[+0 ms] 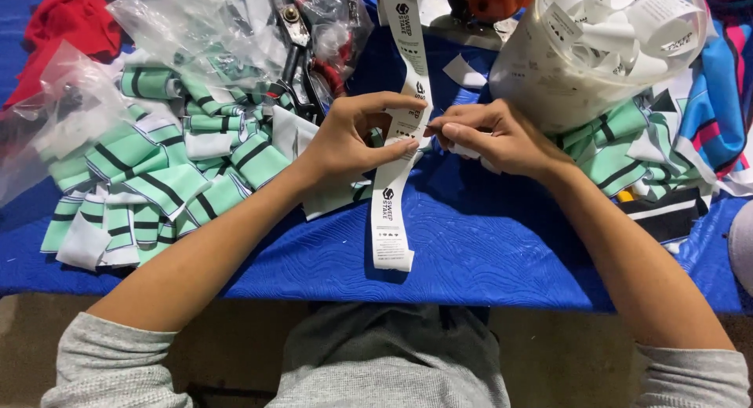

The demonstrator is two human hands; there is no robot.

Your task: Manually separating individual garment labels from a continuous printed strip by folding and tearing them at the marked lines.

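Head view: I'm looking straight down at my two hands meeting over the blue desk (486,251), right at the strip of labels.
Label strip: a long white ribbon of printed labels (390,212) runs from the far edge down between my hands, its free end curling on the desk just near of them.
Left hand: my left hand (345,137) has thumb and forefinger closed on the strip from its left side, pinching it flat; the other fingers (392,102) arch over the top.
Right hand: my right hand (502,137) comes in from the right, fingertips bunched tight against the strip's edge, touching my left thumb; I can't tell whether they also hold a small loose piece.
Done so far: by my reading, the clear tub (596,47) at far right, full of loose white labels, is the finished pile.
Left to do: plenty, I'd judge, since the strip is uncut along all the length I can see.
Around me: green-and-white striped fabric pieces (157,181) heaped on the left, more of them beside the tub on the right, clear plastic bags (196,24) at far left, black scissors (302,71) just beyond my left hand.
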